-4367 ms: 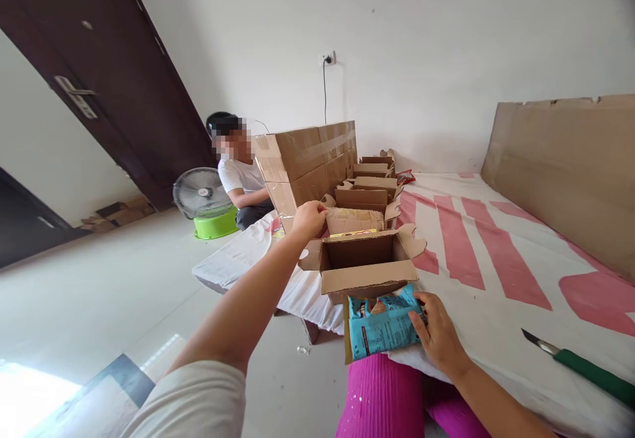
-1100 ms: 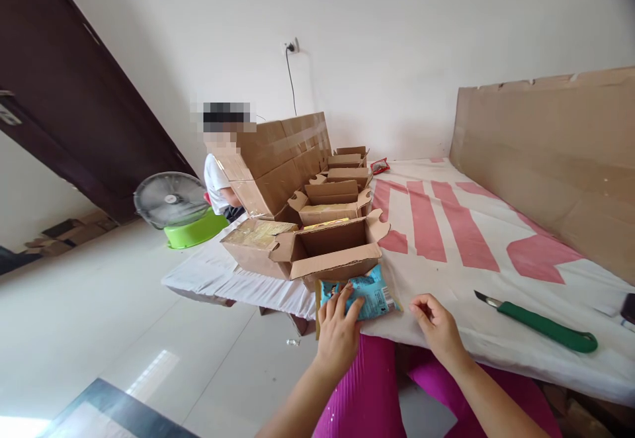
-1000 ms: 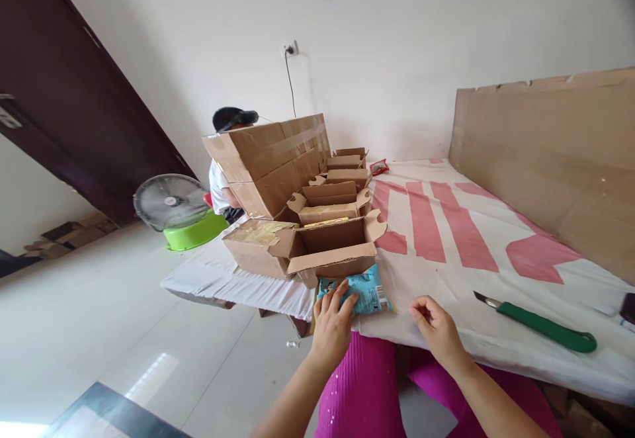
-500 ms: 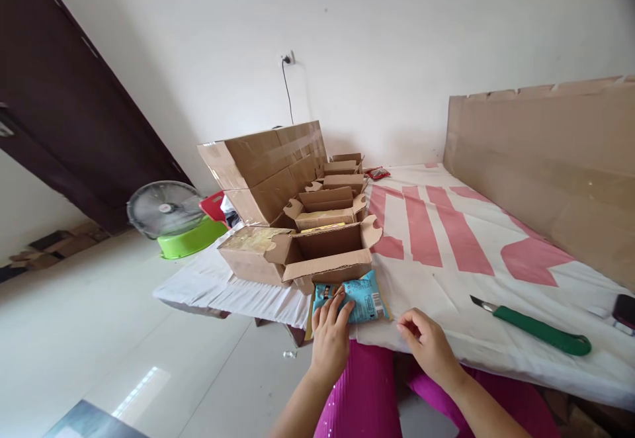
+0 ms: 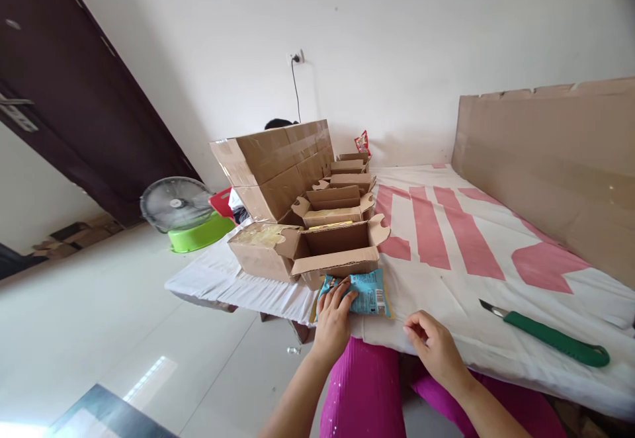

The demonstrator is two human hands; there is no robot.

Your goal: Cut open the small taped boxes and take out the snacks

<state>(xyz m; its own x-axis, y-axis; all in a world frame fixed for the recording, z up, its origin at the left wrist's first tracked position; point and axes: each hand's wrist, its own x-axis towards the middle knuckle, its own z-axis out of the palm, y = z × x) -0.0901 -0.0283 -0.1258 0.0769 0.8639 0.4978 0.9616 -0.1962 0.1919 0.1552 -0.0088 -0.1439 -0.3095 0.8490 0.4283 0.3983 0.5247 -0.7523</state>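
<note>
cardboard box [image 5: 337, 253] behind blue packet [image 5: 370, 292]

- Packet [image 5: 367, 292]: blue with white print
- Cloth [image 5: 446, 279]: white with pink stripes
- Knife [image 5: 550, 340] handle: green
- Boxes [image 5: 337, 253]: brown
- Basin [image 5: 201, 233]: lime green

Blue snack packet [image 5: 367, 294], printed with a barcode near its right end, lies flat on a yellowish sheet at the near table edge, touching the front of the open empty cardboard box [image 5: 337, 253], left hand [image 5: 331, 324] fingers resting on its left half.
</note>
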